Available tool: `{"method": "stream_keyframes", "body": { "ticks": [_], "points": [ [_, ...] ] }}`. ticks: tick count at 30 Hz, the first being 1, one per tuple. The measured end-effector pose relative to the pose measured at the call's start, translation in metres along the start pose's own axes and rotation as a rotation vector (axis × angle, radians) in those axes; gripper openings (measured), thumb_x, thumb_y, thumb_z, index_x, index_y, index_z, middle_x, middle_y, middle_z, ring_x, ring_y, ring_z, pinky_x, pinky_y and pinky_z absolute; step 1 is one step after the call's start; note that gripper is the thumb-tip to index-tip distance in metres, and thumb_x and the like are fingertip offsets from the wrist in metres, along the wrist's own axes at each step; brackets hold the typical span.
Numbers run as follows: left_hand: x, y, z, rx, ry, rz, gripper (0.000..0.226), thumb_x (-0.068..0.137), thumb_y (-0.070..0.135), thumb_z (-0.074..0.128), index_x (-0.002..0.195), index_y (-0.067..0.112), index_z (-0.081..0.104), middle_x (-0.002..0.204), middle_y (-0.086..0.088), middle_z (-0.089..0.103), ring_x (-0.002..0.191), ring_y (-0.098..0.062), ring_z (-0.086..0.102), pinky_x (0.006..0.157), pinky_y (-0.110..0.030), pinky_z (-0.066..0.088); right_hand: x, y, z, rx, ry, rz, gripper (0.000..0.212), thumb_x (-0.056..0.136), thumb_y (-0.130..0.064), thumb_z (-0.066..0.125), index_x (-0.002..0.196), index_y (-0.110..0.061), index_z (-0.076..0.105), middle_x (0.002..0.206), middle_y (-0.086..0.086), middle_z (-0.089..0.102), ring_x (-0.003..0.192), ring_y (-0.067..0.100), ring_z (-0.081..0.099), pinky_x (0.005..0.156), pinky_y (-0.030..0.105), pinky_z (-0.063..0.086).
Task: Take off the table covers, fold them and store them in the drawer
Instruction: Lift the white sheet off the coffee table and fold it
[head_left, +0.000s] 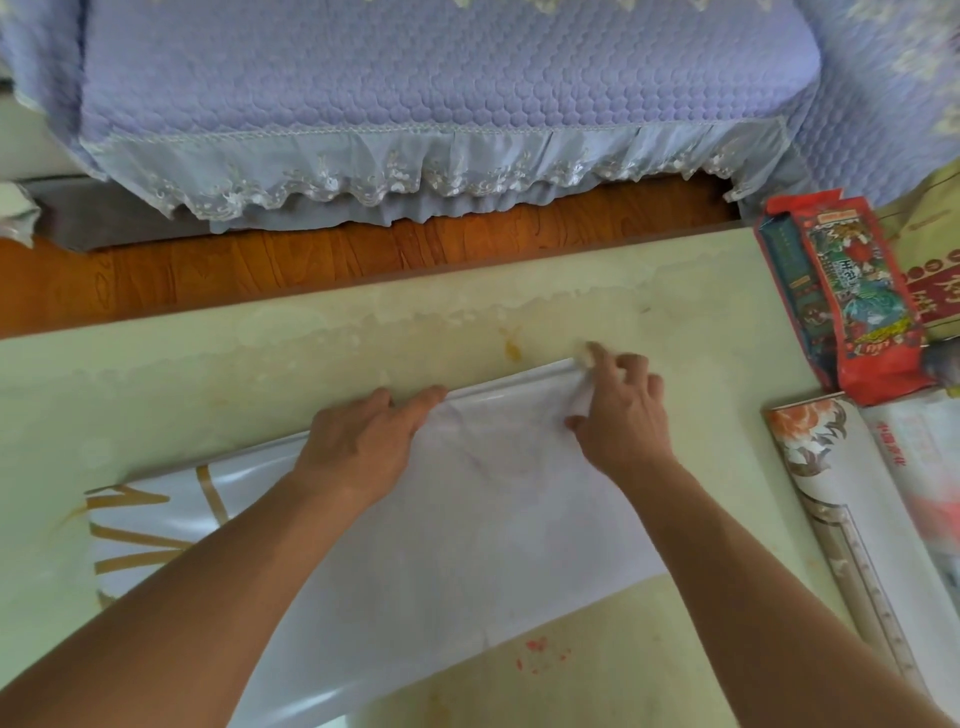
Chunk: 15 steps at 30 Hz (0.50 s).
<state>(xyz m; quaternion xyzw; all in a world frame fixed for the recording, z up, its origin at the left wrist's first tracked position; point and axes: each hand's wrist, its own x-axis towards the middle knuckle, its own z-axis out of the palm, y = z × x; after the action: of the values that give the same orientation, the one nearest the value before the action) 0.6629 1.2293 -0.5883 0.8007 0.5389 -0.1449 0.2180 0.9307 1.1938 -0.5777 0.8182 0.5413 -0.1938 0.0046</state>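
Note:
A glossy white plastic table cover (467, 519) with gold stripes at its left end lies folded over on the pale green table (208, 374). My left hand (363, 436) rests palm down on its far folded edge, fingers flat and apart. My right hand (623, 410) pinches the cover's far right corner between thumb and fingers. A second folded cover with an orange flower print (831, 483) lies along the table's right side. No drawer is in view.
A red and blue printed packet (852, 301) lies at the table's far right corner, with a white bag below it. Beyond the table's far edge is wooden floor (311, 265) and a sofa under a lilac quilted cover (441, 88). Stains mark the tabletop.

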Motion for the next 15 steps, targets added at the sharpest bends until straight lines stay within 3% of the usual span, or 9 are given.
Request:
{"method": "stream_keyframes", "body": {
  "ticks": [3, 6, 9, 11, 15],
  "points": [
    [0.000, 0.000, 0.001, -0.033, 0.031, -0.007, 0.048, 0.109, 0.042, 0.024, 0.153, 0.058, 0.019, 0.127, -0.001, 0.055, 0.118, -0.030, 0.058, 0.093, -0.040, 0.048, 0.015, 0.009, -0.002, 0.115, 0.035, -0.303, 0.044, 0.079, -0.024, 0.083, 0.119, -0.019, 0.067, 0.123, 0.004, 0.053, 0.113, 0.030, 0.042, 0.100, 0.040, 0.042],
    [0.004, -0.003, -0.004, -0.140, -0.067, -0.028, 0.045, 0.107, 0.049, 0.026, 0.151, 0.061, 0.022, 0.138, 0.001, 0.054, 0.128, -0.028, 0.053, 0.102, -0.041, 0.048, 0.016, 0.014, -0.013, 0.241, 0.069, -0.385, 0.024, 0.078, -0.025, 0.085, 0.096, -0.016, 0.071, 0.099, 0.000, 0.062, 0.094, 0.021, 0.050, 0.083, 0.033, 0.046],
    [0.014, -0.011, -0.011, -0.244, -0.189, -0.007, 0.047, 0.106, 0.055, 0.031, 0.151, 0.060, 0.024, 0.157, 0.011, 0.042, 0.143, -0.022, 0.042, 0.113, -0.040, 0.040, 0.012, 0.011, -0.014, 0.571, -0.167, -0.015, 0.021, 0.089, -0.039, 0.073, 0.095, -0.021, 0.062, 0.087, -0.004, 0.064, 0.076, 0.014, 0.059, 0.064, 0.027, 0.048],
    [0.018, -0.015, -0.013, -0.291, -0.257, 0.019, 0.047, 0.106, 0.055, 0.030, 0.153, 0.057, 0.024, 0.162, 0.014, 0.034, 0.148, -0.019, 0.035, 0.118, -0.038, 0.034, 0.014, 0.015, -0.002, 0.684, -0.144, 0.183, 0.023, 0.092, -0.044, 0.065, 0.097, -0.022, 0.062, 0.090, -0.002, 0.066, 0.084, 0.022, 0.064, 0.070, 0.031, 0.051],
    [0.019, -0.022, -0.013, -0.368, -0.301, 0.096, 0.047, 0.107, 0.051, 0.028, 0.154, 0.055, 0.024, 0.165, 0.019, 0.023, 0.152, -0.013, 0.023, 0.124, -0.036, 0.022, 0.008, 0.023, 0.009, 0.462, -0.123, 0.322, 0.024, 0.097, -0.034, 0.058, 0.093, -0.011, 0.064, 0.082, 0.003, 0.063, 0.086, 0.030, 0.061, 0.075, 0.035, 0.048]
  ]
}}
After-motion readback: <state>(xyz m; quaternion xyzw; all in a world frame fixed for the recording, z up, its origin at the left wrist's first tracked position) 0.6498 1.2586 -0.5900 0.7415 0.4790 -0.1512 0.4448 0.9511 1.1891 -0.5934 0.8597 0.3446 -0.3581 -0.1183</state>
